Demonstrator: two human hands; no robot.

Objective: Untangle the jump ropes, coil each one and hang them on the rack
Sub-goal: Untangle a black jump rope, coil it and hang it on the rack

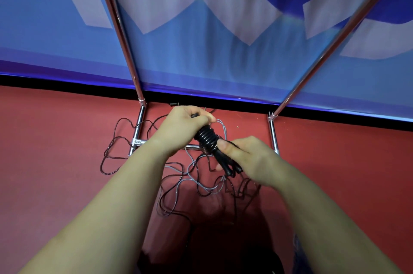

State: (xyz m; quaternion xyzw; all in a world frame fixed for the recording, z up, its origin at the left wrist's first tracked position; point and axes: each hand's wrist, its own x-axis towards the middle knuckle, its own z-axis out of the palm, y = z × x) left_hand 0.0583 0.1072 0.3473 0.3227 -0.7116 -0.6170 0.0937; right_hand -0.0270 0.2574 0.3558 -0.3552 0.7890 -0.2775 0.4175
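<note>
Black cord is wound tight round the paired jump rope handles (209, 141), so the coiling step looks in hand; next the loose tail needs tucking. The left hand (185, 122) grips the top end, the right hand (242, 156) pinches the lower end, both above tangled ropes (178, 175) by the chrome rack (138, 126).

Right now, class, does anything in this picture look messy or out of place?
Yes. Loose ropes sprawl tangled across the red floor around the rack's base, none hung up. Both hands, left and right, grip a wound black bundle.
</note>
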